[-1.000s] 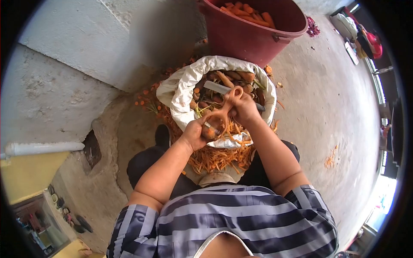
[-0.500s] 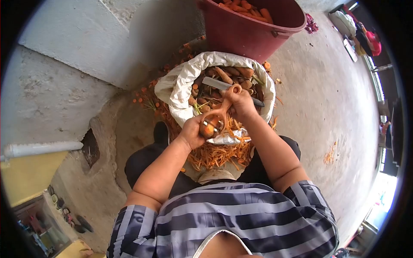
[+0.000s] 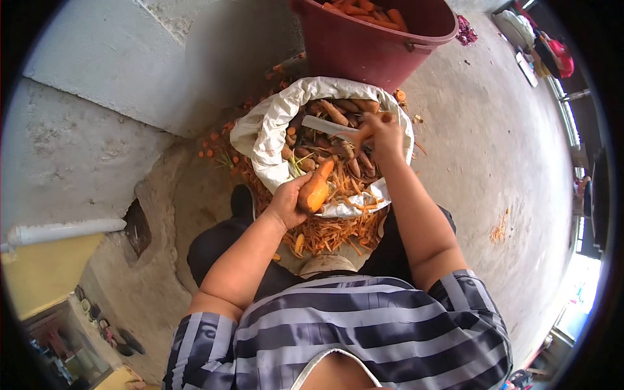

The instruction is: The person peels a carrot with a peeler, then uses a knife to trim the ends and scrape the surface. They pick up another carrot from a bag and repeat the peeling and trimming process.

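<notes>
Left grip (image 3: 285, 203) closed round part-peeled carrot (image 3: 315, 194), near edge of sack (image 3: 265, 146). Inside sack: unpeeled carrots (image 3: 333, 112), many left. Beyond sack: tub (image 3: 370, 52), peeled carrots (image 3: 398, 18) inside. Right grip (image 3: 388, 140) round blurred peeler (image 3: 359, 135), above sack.

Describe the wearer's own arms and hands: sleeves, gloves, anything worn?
Left hand and right hand: no gloves. Forearms: bare, no watch or bracelet visible. Left sleeve and right sleeve: short, dark and light grey stripes. Right-hand fingers blurred; can't tell about rings there.
</notes>
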Demonstrator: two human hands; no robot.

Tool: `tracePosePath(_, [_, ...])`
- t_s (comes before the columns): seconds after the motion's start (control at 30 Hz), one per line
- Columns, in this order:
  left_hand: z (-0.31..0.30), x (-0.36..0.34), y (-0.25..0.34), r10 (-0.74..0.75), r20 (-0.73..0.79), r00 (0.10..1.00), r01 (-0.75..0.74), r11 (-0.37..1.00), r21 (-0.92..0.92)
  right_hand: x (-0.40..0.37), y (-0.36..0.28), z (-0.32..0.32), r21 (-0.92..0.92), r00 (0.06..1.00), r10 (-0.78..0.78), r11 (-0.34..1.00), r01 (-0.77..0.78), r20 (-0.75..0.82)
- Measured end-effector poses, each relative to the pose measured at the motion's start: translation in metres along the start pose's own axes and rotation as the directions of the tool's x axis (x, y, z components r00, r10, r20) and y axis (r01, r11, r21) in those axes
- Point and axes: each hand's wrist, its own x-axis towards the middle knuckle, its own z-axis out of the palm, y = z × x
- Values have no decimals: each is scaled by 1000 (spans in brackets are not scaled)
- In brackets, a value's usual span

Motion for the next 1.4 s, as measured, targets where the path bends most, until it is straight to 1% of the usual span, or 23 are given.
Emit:
tracePosePath(0.1, [-3,1,2,27,-78,997,-25,999,23,-4,2,1,173,995,42,983,-57,91])
tracePosePath(0.2, [2,4,1,46,-148,988,-60,994,-92,-46,27,22,89,882,29,993,-80,470])
tracePosePath(0.23, [4,4,-3,42,-175,984,-69,986,-151,-41,31,19,77,900,68,991,-111,431])
tracePosePath(0.3, [1,2,-2,15,-70,997,-18,999,-47,-14,33,8,60,926,142,983,-173,350])
tracePosePath(0.33, [0,1,-1,-2,-17,1000,2,1000,9,13,30,-2,-67,983,129,990,-121,131])
tracePosePath(0.4, [1,0,4,6,-42,999,-6,1000,2,32,19,-15,124,999,-45,991,42,25])
tracePosePath(0.5, [2,-3,5,20,-64,998,-20,1000,-6,-4,5,2,150,983,80,983,-105,163])
tracePosePath(0.57, [4,-4,6,35,-56,998,-36,999,-2,-43,15,25,221,911,-6,971,-94,413])
tracePosePath(0.6, [4,-4,5,37,-48,998,-37,999,-4,-57,12,24,12,840,125,988,-154,527])
tracePosePath(0.67, [3,-1,3,36,-28,999,-36,999,-7,-49,10,24,-111,879,148,988,-109,454])
tracePosePath(0.73, [3,0,0,29,-40,999,-30,999,-16,-3,29,9,99,967,112,986,-137,228])
tracePosePath(0.77, [3,-1,1,27,-62,998,-29,999,-25,-1,8,8,115,994,69,990,-79,87])
tracePosePath(0.8, [3,0,3,29,-81,996,-32,999,-30,5,0,1,12,1000,8,1000,-8,17])
tracePosePath(0.87, [5,0,3,35,-121,992,-40,998,-41,-1,-1,-1,146,991,129,980,-133,37])
tracePosePath(0.97, [5,2,1,31,-103,994,-42,994,-105,-44,17,21,146,920,50,983,-115,389])
tracePosePath(1.0, [4,2,0,10,-113,994,-24,992,-123,-54,23,23,-24,851,91,996,-91,517])
tracePosePath(1.07, [2,4,-1,1,-105,994,-13,993,-114,-44,36,21,-248,853,118,969,14,509])
tracePosePath(1.13, [4,5,-2,21,-67,998,-25,998,-59,-26,6,12,-163,919,244,966,-201,309])
tracePosePath(1.2, [-1,3,0,17,-28,999,-18,999,-45,-2,-8,2,31,996,-18,999,16,90])
tracePosePath(1.23, [-5,2,0,16,-36,999,-17,1000,-22,17,-3,-7,14,1000,-19,1000,19,-10])
tracePosePath(1.33, [-1,4,3,19,-66,998,-24,997,-75,-7,-9,1,247,991,15,968,-47,131])
tracePosePath(1.37, [0,4,3,20,-82,996,-30,993,-116,-15,0,4,205,956,54,972,-117,288])
tracePosePath(1.4, [-2,4,2,15,-77,997,-23,994,-104,-31,8,11,131,905,33,987,-97,424])
